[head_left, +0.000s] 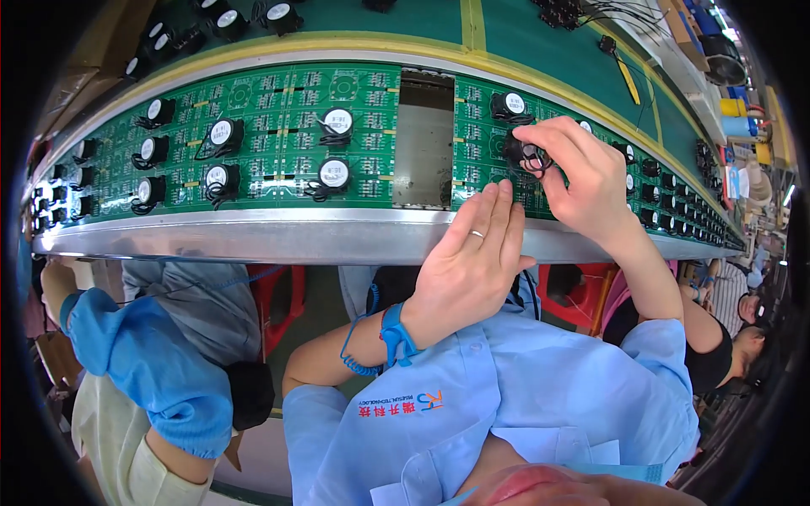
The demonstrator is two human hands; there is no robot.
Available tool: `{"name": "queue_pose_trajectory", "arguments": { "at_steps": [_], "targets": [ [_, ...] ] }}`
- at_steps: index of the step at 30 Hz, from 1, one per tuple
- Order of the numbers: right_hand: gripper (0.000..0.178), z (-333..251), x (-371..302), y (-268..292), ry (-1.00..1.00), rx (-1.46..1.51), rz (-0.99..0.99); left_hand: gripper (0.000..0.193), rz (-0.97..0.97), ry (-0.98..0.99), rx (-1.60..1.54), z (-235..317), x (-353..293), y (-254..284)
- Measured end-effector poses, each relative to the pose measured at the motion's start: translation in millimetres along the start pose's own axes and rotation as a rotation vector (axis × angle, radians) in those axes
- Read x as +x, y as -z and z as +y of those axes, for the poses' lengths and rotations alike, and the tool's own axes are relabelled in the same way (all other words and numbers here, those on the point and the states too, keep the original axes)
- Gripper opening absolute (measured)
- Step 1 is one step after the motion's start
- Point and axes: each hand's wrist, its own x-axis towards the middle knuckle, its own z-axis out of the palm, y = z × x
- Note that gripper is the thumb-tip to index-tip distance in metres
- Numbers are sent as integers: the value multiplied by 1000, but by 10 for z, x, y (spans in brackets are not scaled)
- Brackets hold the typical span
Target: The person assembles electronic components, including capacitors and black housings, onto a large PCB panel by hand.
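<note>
The right hand (pixel 591 181) is pinching a small black round component (pixel 523 153) between closed fingertips, directly above the green circuit board (pixel 278 135). The left hand (pixel 472 257) is lying flat and open, holding nothing, just below that grip on the board's near edge.

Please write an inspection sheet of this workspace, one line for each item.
Surface: a conveyor line with a metal front rail carries green circuit boards; one open gap lies between two boards.
Job's things: round black buzzers with white tops sit on the boards, each with thin wires.
Clutter: loose black parts lie beyond the yellow strip.
Hands: the left hand rests flat at the board edge; the right hand pinches a black buzzer.
Cables: a blue coiled cord runs from a blue wrist strap.
Surroundings: a person in a blue sleeve is on the left, red stools are below.
</note>
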Motion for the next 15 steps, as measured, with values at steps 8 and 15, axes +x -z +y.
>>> {"name": "queue_pose_trajectory", "arguments": {
  "at_steps": [8, 15],
  "targets": [
    [37, -203, 260, -64, 81, -137, -41, 36, 78, -48, -18, -211, -173, 76],
    [37, -285, 419, -54, 120, -128, -117, 37, 106, -91, 62, -332, -213, 153]
  ]
}}
